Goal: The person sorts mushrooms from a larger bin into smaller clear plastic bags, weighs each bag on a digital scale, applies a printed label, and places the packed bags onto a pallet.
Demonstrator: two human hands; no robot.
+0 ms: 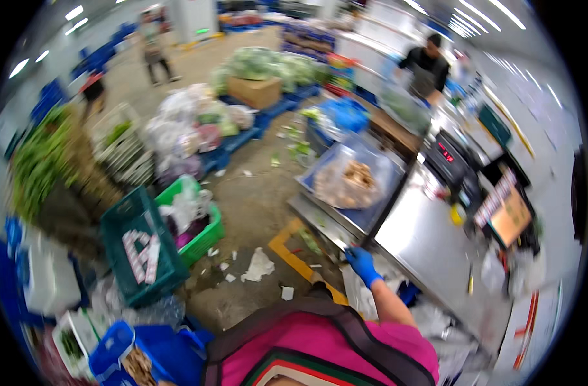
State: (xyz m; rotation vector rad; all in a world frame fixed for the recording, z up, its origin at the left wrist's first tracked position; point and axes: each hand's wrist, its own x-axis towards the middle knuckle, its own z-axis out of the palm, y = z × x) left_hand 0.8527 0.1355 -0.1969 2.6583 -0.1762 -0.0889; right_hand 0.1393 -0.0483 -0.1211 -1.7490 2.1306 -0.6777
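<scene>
My right hand [363,267], in a blue glove, is at the near corner of a stainless steel shelf [318,224], beside the steel table [419,227]. Its fingers are blurred, so whether they grip the edge is unclear. Beyond it, a clear plastic bag of light-brown produce [359,174] rests on a blue-topped platform [371,212]. My left hand is out of view. At the lower left, a blue plastic basket [111,345] holds brown, root-like produce [138,367], cut off by the picture's bottom edge.
A dark green crate [173,282] and a bright green basket [217,234] stand left. Scraps [258,266] litter the floor. A scale display [446,152] and cardboard box [511,217] are on the table. One person [426,72] stands at its far end; another [154,46] stands farther back.
</scene>
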